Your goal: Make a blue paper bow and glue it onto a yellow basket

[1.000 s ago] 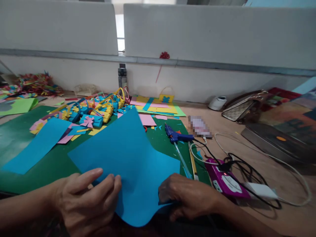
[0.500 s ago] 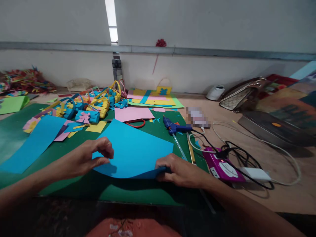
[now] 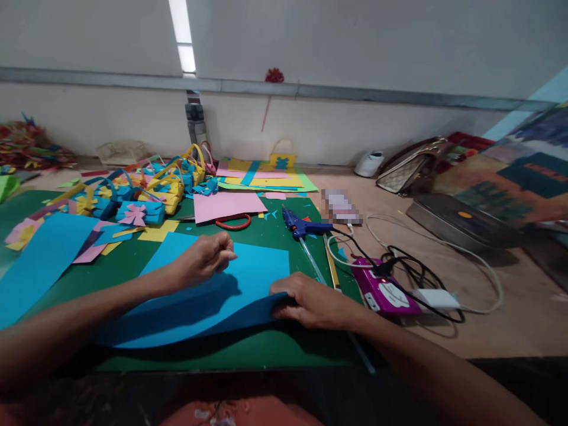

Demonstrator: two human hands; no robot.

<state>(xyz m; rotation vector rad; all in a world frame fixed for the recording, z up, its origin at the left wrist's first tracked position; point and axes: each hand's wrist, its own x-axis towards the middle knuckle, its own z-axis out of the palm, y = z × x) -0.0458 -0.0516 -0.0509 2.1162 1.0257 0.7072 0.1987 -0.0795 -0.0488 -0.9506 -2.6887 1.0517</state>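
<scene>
- The blue sheet point(image 3: 260, 266) lies at the centre, over the green mat point(image 3: 270, 350), and its near edge curves upward at 4 o'clock.
- The right hand point(image 3: 306, 300) is at this raised edge; its thumb and fingers pinch the paper.
- The left hand point(image 3: 208, 255) hovers above the sheet, throwing a shadow on it; its fingers are curled together, and I cannot tell whether something is inside.
- Counted from the sheet, the red-handled scissors point(image 3: 234, 228) rest near 12 o'clock, partly covered by a pink sheet point(image 3: 228, 205).
- The blue glue gun point(image 3: 295, 225) lies at 2 o'clock, the purple power strip point(image 3: 393, 294) at 3.
- Small paper bags point(image 3: 153, 212) stand at 11 o'clock.
</scene>
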